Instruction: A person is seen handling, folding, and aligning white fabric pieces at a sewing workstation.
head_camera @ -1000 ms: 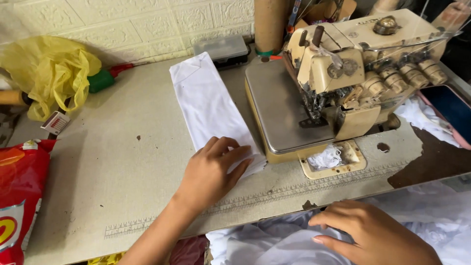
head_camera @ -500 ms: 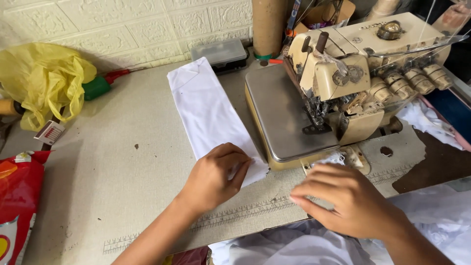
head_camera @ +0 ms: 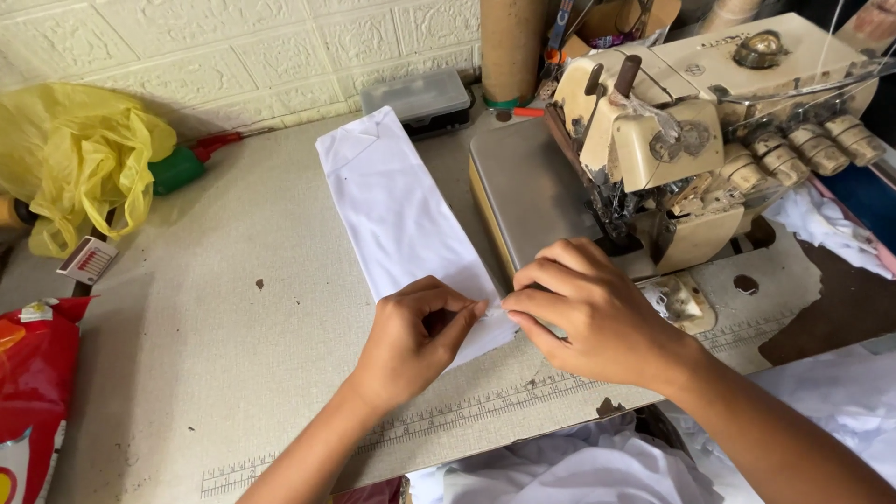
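- L hand [head_camera: 411,341]: fingers curled in, thumb + forefinger tips pinched narrow on near end of white fabric strip [head_camera: 397,210]. Rest of fingers folded under, knuckles up.
- R hand [head_camera: 588,313]: thumb + forefinger tips pinched on same near corner of strip, meeting L fingertips; other fingers arched over, loosely bent. Back of hand lies over front edge of machine bed.
- Strip: long folded white piece, flat on table [head_camera: 215,355], runs from the hands away toward wall, far end just beside a small dark box w/ clear lid [head_camera: 417,98]. R long edge runs alongside the machine base, near end touching it or nearly; cannot tell which.
- Overlock sewing machine [head_camera: 691,131]: cream body, grey bed, R of strip; needle area just beyond R hand.
- Cardboard thread cone [head_camera: 511,42] upright behind machine, near wall.
- Packages: red snack-type bag [head_camera: 33,392] at L table edge, glossy, w/ white + yellow patches; small white card w/ red marks [head_camera: 86,259] just above it; crumpled yellow plastic bag [head_camera: 79,159] far L by wall, green bottle-like item [head_camera: 177,168] touching its R side.
- Loose white cloth [head_camera: 579,467] bunched below table edge, under forearms.
- Printed ruler strip [head_camera: 448,420] along front table edge.
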